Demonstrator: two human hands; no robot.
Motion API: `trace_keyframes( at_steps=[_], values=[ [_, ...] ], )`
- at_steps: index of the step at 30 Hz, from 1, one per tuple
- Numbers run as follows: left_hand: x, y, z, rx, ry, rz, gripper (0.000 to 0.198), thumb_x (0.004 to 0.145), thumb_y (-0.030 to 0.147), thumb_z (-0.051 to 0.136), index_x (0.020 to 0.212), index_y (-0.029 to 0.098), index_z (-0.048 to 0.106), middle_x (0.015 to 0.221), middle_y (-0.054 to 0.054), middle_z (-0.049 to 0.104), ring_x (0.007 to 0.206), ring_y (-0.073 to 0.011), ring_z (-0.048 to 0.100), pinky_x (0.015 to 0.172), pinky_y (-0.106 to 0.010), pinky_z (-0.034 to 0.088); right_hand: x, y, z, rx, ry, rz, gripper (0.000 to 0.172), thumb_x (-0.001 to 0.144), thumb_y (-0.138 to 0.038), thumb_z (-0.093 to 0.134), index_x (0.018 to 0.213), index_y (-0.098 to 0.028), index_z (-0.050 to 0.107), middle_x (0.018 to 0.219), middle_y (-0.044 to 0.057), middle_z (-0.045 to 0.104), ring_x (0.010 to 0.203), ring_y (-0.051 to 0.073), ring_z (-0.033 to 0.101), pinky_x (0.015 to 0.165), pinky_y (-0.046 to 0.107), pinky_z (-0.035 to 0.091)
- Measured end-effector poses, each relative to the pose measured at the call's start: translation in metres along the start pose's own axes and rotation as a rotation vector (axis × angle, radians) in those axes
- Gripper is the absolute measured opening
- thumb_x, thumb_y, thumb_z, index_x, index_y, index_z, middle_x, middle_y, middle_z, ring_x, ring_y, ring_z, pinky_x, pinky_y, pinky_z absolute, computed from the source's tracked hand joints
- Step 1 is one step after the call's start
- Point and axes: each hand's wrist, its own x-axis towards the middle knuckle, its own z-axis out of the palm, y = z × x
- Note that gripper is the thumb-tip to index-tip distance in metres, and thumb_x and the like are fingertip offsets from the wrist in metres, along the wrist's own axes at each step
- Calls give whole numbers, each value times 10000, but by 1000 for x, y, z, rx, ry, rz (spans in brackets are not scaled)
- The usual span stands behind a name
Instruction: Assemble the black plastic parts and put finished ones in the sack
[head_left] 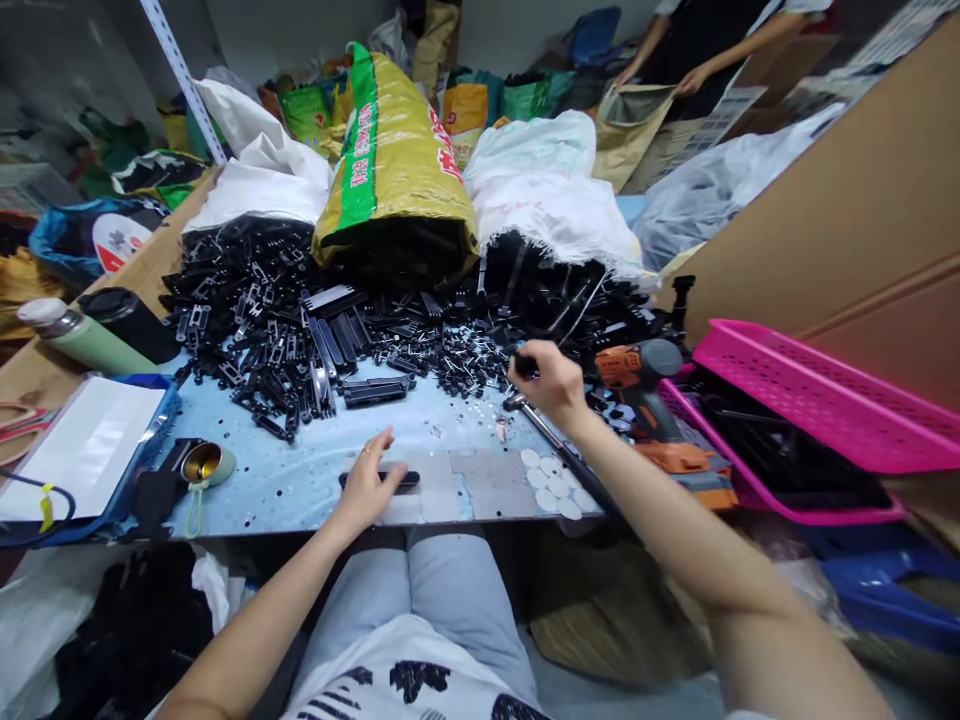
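1. Black, slim, round-ended, the bar (pixel 406 480) lies by the near edge of our worktop (pixel 300 465).
2. Our left hand (pixel 367 484), half open, covers its middle; we cannot tell if it grips.
3. Our right hand (pixel 553 382) pinches a small black piece (pixel 526 366).

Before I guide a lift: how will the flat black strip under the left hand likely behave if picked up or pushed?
The black strip is probably stiff, since both visible ends line up straight, though the left hand hides its middle. It looks slim, so likely light, but its material is unclear. Pushed, its flat shape should slide, not roll.
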Motion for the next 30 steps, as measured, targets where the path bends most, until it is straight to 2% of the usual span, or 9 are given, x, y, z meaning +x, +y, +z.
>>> trace_keyframes(
  at_steps=[3,5,8,11,14,17,20,27,30],
  values=[
    [15,11,1,-579,96,-284,590,832,548,476,1323,229,410,1148,-105,571,882,-193,629,765,-354,496,-54,-79,-17,400,110,-19,137,864,-299,516,966,-212,484,890,47,611,825,160,603,714,308,494],
    [19,17,4,-703,147,-374,556,792,544,531,1199,165,529,954,-84,631,749,-169,626,668,-304,496,-77,-117,-27,448,-31,-57,130,887,-307,494,971,-209,504,894,54,617,826,161,604,731,312,489],
    [11,23,15,-540,319,-301,407,790,493,557,952,127,635,787,-58,635,738,-164,599,669,-277,478,-87,-143,-37,224,-381,-168,231,875,-381,532,999,-190,567,1051,113,617,994,233,573,851,377,432],
    [-1,26,26,-277,374,-141,342,868,441,470,938,152,639,864,-65,647,835,-173,594,773,-295,467,-86,-142,-37,80,-742,-166,307,893,-400,503,1090,-170,554,1022,124,638,954,243,594,811,344,424],
    [-6,19,20,41,222,50,343,926,367,381,1088,158,599,1047,-102,615,979,-196,560,890,-342,432,-89,-130,-32,106,-917,-120,342,934,-399,421,1187,-179,487,1001,102,646,883,211,614,727,278,418],
    [-3,3,3,423,-144,238,332,913,306,425,1192,170,543,1152,-113,568,1101,-229,492,957,-381,390,-97,-115,-27,123,-987,-224,350,946,-452,360,1122,-193,516,968,90,642,859,207,612,701,265,396],
    [2,-8,-5,667,-444,279,316,907,263,437,1200,180,522,1069,-95,595,1038,-223,520,909,-359,417,-103,-106,-19,100,-1041,-328,353,937,-482,362,1039,-196,542,918,75,637,814,202,613,658,256,374],
    [2,-3,3,785,-482,264,320,933,289,354,1213,199,480,1078,-92,571,1034,-227,512,885,-356,398,-107,-110,1,9,-997,-375,398,932,-528,335,945,-194,551,870,62,648,748,177,624,584,240,318],
    [0,-2,3,759,-461,250,426,880,491,433,1197,211,478,1102,-94,561,1041,-259,506,892,-387,379,-106,-113,4,-37,-990,-338,392,936,-525,327,954,-201,547,831,54,663,699,171,625,557,237,295]
  ],
)
